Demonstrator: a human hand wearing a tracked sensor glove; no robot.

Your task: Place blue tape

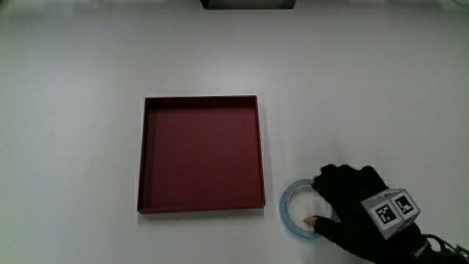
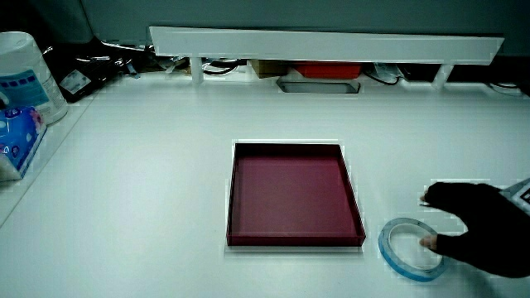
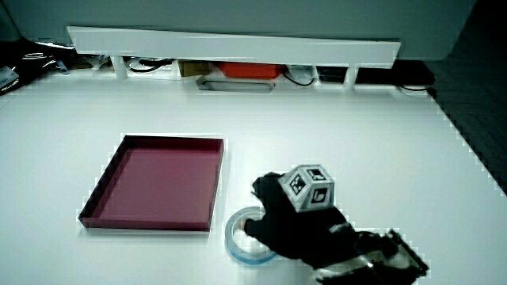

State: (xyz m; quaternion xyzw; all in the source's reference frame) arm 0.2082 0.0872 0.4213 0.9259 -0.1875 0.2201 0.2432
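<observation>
The hand (image 1: 352,202) pinches the thin blue tape (image 1: 299,210) ring, flat on the smooth white desk (image 1: 88,88) just beside the square maroon tray's (image 1: 201,207) near corner.

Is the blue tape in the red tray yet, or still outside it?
Outside. The blue tape lies flat on the table beside the red tray, which holds nothing, with the hand on the roll.
</observation>
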